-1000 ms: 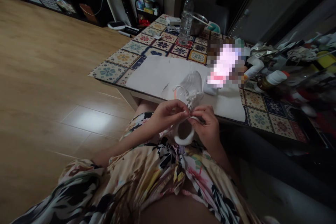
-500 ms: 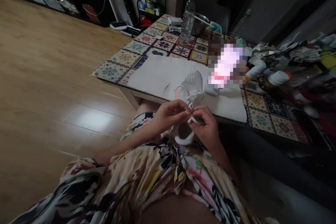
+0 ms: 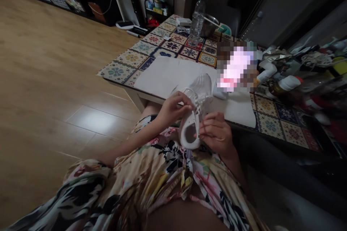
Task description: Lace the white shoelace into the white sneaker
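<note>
A white lace-up sneaker [image 3: 202, 83] points its toe away from me over the paper, with its open collar and heel near my lap. My left hand [image 3: 175, 110] is closed in a pinch at the sneaker's left side, holding a white shoelace [image 3: 196, 122]. The lace stretches down across the shoe opening towards my right hand [image 3: 217, 133], whose fingers pinch it by the right edge of the collar. More lacing crosses the tongue. Exactly where the right fingertips grip is hard to see in the dim light.
White paper [image 3: 159, 73] covers the front of the patterned table [image 3: 127, 59]. Behind it stand a plastic bottle [image 3: 196, 21] and a metal bowl [image 3: 210, 27]. A blurred-out bright screen [image 3: 235, 66] is right of the shoe, and bottles [image 3: 287, 83] and clutter crowd the right side.
My hands were close together at the laces and have come apart. My right hand has moved down and right towards the collar, drawing the lace out between them.
</note>
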A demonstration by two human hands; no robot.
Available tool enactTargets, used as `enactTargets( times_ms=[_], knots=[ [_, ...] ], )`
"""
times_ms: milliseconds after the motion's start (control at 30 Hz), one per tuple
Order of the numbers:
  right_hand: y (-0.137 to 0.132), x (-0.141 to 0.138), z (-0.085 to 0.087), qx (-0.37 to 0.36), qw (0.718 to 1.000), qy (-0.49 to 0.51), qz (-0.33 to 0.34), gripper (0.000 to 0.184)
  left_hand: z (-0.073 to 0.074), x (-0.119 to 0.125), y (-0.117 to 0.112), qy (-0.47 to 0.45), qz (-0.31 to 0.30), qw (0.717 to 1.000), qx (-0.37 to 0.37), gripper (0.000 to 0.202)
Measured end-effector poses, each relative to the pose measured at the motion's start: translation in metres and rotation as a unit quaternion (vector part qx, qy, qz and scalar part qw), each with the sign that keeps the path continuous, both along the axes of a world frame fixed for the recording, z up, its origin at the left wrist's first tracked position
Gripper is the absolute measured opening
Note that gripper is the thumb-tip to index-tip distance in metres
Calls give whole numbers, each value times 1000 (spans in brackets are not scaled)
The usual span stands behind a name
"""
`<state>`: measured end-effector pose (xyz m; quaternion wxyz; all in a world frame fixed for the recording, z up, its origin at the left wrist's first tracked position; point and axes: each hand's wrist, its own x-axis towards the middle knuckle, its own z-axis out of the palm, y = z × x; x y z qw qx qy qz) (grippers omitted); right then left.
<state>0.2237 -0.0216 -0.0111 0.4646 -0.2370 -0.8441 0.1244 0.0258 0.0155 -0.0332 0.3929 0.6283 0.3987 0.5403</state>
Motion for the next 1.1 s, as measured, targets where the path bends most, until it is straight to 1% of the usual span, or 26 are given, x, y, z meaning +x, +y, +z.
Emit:
enactTargets(
  times_ms=[133,233,300,367,433,467,533,600,633,667,700,733,767,800,833,867,900,933,967,1000,1033,1067,1100],
  knots=[
    [3,0,3,-29,999,-12,39,15,-6,1,6,42,15,997,67,18],
    [2,1,3,-33,998,-12,45,15,-5,0,5,49,12,996,76,18],
    [1,3,2,-31,999,-21,22,11,-3,-3,4,55,0,996,64,16],
    [0,5,1,-22,998,-47,-29,5,-1,-8,2,56,-3,997,59,14],
    [0,5,0,-7,993,-83,-81,8,2,-14,-1,45,-6,996,71,22],
    [-1,5,0,0,990,-96,-100,7,5,-16,-3,45,-23,995,81,26],
    [-3,4,1,7,986,-111,-123,3,11,-19,-6,72,-88,989,99,28],
    [-7,4,7,-6,988,-99,-118,8,18,-21,-10,120,-152,975,111,25],
    [-9,5,11,-29,992,-85,-88,11,21,-21,-12,140,-167,969,117,24],
    [-12,6,16,-59,996,-66,-25,15,23,-20,-13,154,-172,965,125,22],
    [-15,8,21,-88,993,-44,70,20,25,-20,-14,164,-171,963,130,20],
    [-18,11,25,-115,975,-24,188,25,25,-19,-15,172,-168,962,132,19],
    [-20,14,29,-123,943,-11,310,28,26,-18,-15,177,-164,961,132,18],
    [-21,17,31,-128,909,-5,397,31,25,-17,-16,178,-160,962,130,18],
    [-21,19,31,-135,892,1,431,32,25,-16,-16,175,-156,964,126,17],
    [-20,21,30,-145,903,11,403,32,24,-15,-16,168,-154,966,121,16],
    [-18,22,27,-160,933,22,322,30,23,-14,-16,159,-154,968,115,15],
    [-16,21,23,-171,962,30,209,26,22,-13,-17,149,-158,970,109,13],
    [-13,20,19,-167,980,27,104,20,21,-13,-17,141,-164,971,101,10],
    [-10,17,15,-153,988,13,21,13,20,-12,-18,136,-170,971,95,8],
    [-8,14,11,-131,991,-15,-23,9,20,-11,-18,133,-175,971,93,7],
    [-6,11,8,-108,992,-46,-39,11,20,-11,-18,134,-178,970,94,7],
    [-5,8,5,-88,993,-74,-39,14,20,-10,-19,136,-179,970,97,7]
  ],
)
